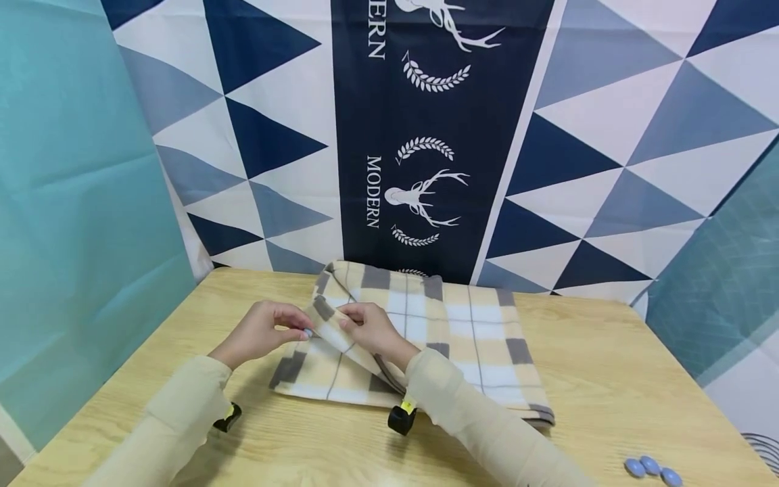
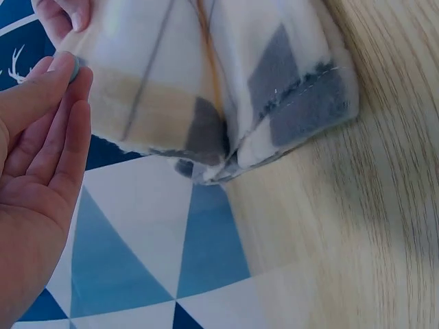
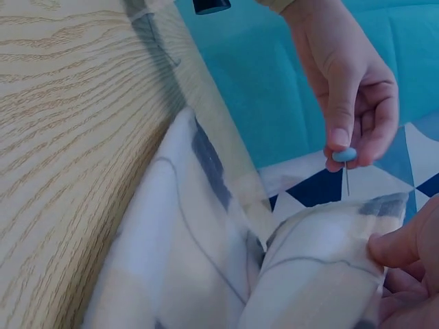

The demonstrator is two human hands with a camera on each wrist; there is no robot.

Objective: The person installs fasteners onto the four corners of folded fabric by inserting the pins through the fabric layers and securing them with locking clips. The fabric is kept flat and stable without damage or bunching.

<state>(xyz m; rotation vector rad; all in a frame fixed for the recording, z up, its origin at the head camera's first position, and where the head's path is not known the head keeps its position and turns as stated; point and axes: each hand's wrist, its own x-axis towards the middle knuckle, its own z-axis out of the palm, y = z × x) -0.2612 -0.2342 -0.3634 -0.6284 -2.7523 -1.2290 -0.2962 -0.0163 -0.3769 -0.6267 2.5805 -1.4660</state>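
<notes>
A plaid fleece blanket [image 1: 426, 318] in cream, white and grey lies folded on the table, one corner of its top layer lifted. My left hand [image 1: 262, 331] pinches a pin [image 3: 344, 155] by its blue oval head, between thumb and fingertips. In the right wrist view the pin's thin shaft points down at the blanket's raised edge; whether the tip touches the cloth I cannot tell. The lifted corner is gripped by my right hand [image 1: 372, 331], thumb on top and fingers beneath. In the left wrist view the left hand [image 2: 38, 137] hides most of the pin.
Several blue oval pieces [image 1: 651, 467], like the pin's head, lie at the table's front right. The wooden table [image 1: 608, 379] backs onto a patterned cloth [image 1: 426, 135]. A teal sheet [image 1: 79, 203] hangs at the left. A black wrist device [image 1: 402, 419] sits under the right forearm.
</notes>
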